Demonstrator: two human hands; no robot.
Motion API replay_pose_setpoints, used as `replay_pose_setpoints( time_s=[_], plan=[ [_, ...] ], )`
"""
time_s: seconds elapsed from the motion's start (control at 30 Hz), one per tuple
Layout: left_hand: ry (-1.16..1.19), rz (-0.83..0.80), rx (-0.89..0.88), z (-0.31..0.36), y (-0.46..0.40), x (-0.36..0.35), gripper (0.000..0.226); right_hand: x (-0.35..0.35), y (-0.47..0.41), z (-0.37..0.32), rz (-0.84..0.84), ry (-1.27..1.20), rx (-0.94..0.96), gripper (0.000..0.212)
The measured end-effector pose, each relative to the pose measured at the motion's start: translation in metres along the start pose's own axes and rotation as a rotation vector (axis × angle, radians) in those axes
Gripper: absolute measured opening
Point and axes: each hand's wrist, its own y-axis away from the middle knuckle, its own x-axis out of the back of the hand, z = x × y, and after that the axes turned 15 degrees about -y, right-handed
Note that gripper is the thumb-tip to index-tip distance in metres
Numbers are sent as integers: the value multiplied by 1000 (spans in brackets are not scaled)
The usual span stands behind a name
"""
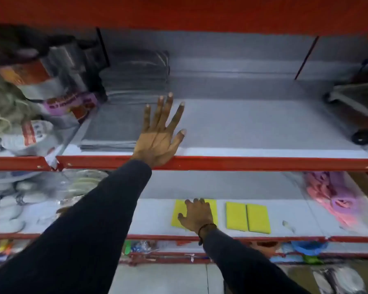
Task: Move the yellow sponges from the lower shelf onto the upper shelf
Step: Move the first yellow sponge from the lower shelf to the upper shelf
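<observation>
Packets: a heap of bagged goods (40, 85) fills the far left of the upper shelf, blurred, so the labels cannot be read.
Grey stack: a pile of flat grey sheets (123, 115) lies on the upper shelf just left of the raised hand, with more of them piled behind.
Upper shelf: a pale board with a red front rail (263, 163); the stretch to the right of the raised hand is bare board.
Left hand: the left hand (159, 136) is held flat over the upper shelf, palm down, fingers spread wide and holding nothing; the wrist crosses the red rail, in a dark sleeve (83, 230).
Lower shelf: a pale board (153, 217) under the upper one, also with a red rail along its front.
Sponge under hand: one yellow sponge (180, 213) lies flat on the lower shelf, near the front edge.
Right hand: the right hand (197, 215) rests palm down on top of that sponge, fingers loosely splayed over it; whether the fingers curl round any edge I cannot tell. A dark band sits at the wrist.
Sponge pair: two more yellow sponges (248, 217) lie side by side, touching, on the lower shelf just right of the hand.
Pink goods: a blurred bundle of pink and purple items (336, 198) sits at the right end of the lower shelf.
Wheeled thing: a dark object with a wheel (357, 107) stands at the right end of the upper shelf.
</observation>
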Motion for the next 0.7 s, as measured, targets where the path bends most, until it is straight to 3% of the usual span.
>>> replay_pose_setpoints(
  time_s=[0.23,0.37,0.57,0.7],
  plan=[
    [4,22,-39,-3,-5,-4,72,-35,-36,-23,-66,-24,-41,87],
    [-2,31,-42,-4,-5,1,72,-14,-25,-35,16,-46,114,85],
    [65,64,8,-4,0,1,70,72,70,-45,436,-420,518,67],
    [92,69,31,-3,2,3,71,165,86,-44,835,-580,568,61]
  ],
)
